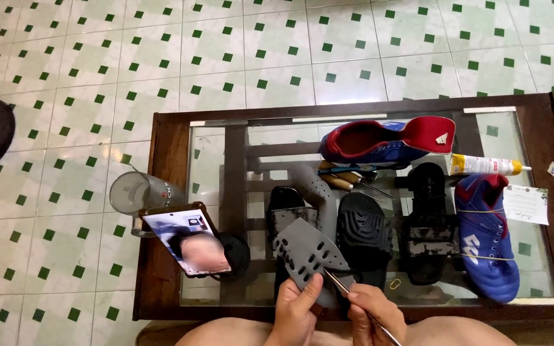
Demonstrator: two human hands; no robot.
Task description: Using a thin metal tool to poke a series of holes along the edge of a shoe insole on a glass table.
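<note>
Strap (306, 253) pinched by left hand (296, 311), near table edge (161, 314)

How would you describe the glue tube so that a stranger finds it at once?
Look at the glass-topped wooden table and go to its far right part. Between the red-lined blue shoe lying on its side and the blue shoe bound with rubber bands lies the glue tube. It alone is slim and white, with a yellow band and a pointed nozzle.

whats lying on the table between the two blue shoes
In the head view, between the blue shoe lying sideways at the back and the blue shoe on the right lies a white glue tube with a yellow collar.
</note>
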